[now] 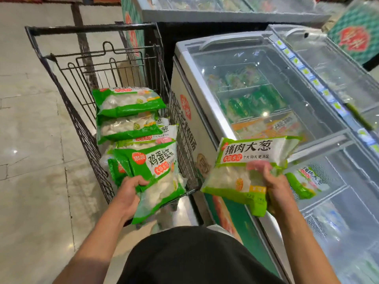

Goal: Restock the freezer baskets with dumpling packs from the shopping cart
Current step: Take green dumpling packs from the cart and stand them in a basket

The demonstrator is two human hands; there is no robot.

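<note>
We grip dumpling pack each — left hand (128, 194) clamps cart pack (158, 177), right hand (275, 186) clamps second pack (246, 162) beside freezer (205, 95).

Bright overhead light, glare spots on the freezer lid (264, 83), wide-angle edge warping.

The shopping cart (67, 83) stands left of the chest freezer (196, 111), just beside it, with dumpling packs (129, 113) stacked in it (toward its freezer side); one more pack (303, 181) lies in the freezer's near wire basket (336, 193)
</note>
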